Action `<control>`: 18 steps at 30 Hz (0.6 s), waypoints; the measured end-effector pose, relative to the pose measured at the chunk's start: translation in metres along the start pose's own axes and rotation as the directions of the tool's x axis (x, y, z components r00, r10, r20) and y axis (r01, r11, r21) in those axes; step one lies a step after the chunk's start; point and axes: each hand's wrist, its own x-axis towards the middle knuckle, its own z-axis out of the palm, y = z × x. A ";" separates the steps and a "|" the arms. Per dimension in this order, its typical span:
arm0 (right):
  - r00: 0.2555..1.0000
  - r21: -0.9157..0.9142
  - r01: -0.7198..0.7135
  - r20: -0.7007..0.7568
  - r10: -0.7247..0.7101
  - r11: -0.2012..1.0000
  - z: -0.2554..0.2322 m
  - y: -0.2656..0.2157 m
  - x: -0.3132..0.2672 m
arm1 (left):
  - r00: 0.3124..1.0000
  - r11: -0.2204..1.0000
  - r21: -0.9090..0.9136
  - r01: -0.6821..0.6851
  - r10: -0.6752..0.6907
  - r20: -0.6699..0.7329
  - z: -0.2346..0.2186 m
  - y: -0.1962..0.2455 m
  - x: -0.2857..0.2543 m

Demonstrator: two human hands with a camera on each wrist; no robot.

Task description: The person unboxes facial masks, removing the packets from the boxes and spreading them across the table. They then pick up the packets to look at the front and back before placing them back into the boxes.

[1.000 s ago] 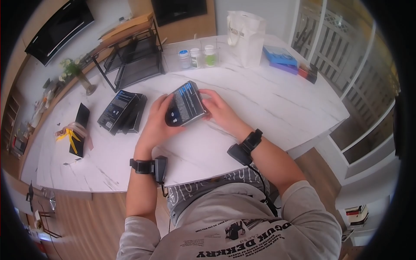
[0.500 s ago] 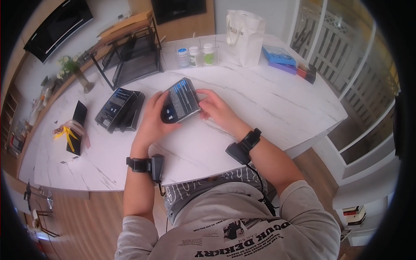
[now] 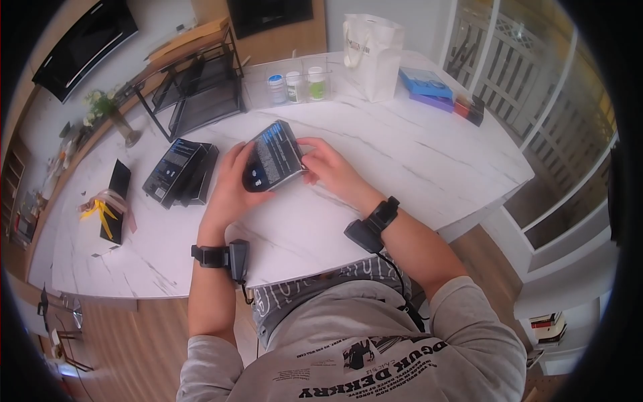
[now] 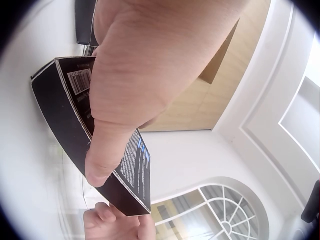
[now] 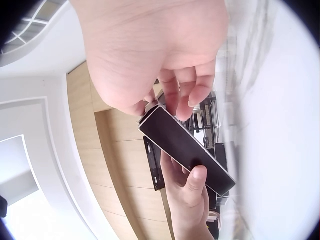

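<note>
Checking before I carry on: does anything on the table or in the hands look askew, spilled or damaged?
The stacked black boxes beside the left hand sit askew, their edges out of line. No spill shows. The held box is partly covered, so I cannot rule out damage.

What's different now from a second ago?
Hardly anything. The whole head view has slid a little left, probably because the camera moved. Nothing was picked up or let go: the left hand still holds the black box, and the right hand is still at its end. The other boxes and white bag stayed put.
</note>
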 end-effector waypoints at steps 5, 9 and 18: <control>0.999 0.039 -0.006 -0.036 0.008 0.999 -0.003 0.006 0.001 | 1.000 1.000 0.000 -0.005 0.005 -0.003 0.000 -0.002 0.000; 0.997 0.014 0.003 -0.075 -0.002 1.000 -0.001 0.007 0.002 | 1.000 0.999 0.044 -0.028 0.028 -0.012 -0.004 -0.003 -0.001; 0.997 0.022 -0.035 -0.065 0.036 0.999 -0.003 -0.002 0.001 | 0.992 0.853 0.517 0.069 -0.004 -0.127 -0.089 -0.005 -0.001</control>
